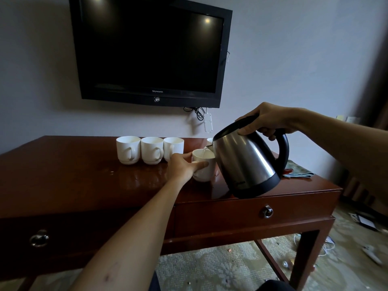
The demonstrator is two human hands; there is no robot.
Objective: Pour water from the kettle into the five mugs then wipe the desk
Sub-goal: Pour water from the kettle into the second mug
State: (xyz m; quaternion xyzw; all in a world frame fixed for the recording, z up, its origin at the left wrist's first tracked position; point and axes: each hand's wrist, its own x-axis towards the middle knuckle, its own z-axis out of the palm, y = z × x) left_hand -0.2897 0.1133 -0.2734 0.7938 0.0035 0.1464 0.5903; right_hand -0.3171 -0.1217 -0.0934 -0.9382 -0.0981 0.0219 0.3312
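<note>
Pouring is under way: the right hand (270,120) grips the tilted kettle (247,160), the left hand (184,166) steadies the mug (204,168) on the desk (84,171). Next, probably level the kettle before it overflows.

This looks like a hotel or guest room rather than a kitchen: a black flat-screen television (150,49) marked Skyworth hangs on a plain pale wall (294,59), its cables (198,113) dangling loose below it, above a glossy dark red-brown wooden desk (84,181) with two drawers and metal ring pulls (266,212). On the desk stand matching plain white mugs (152,150) and a steel electric kettle (247,160) is held over it, the kind of tea set such rooms offer. The floor is patterned carpet (210,267), and a dark curtain (375,80) hangs at the right edge.
</note>
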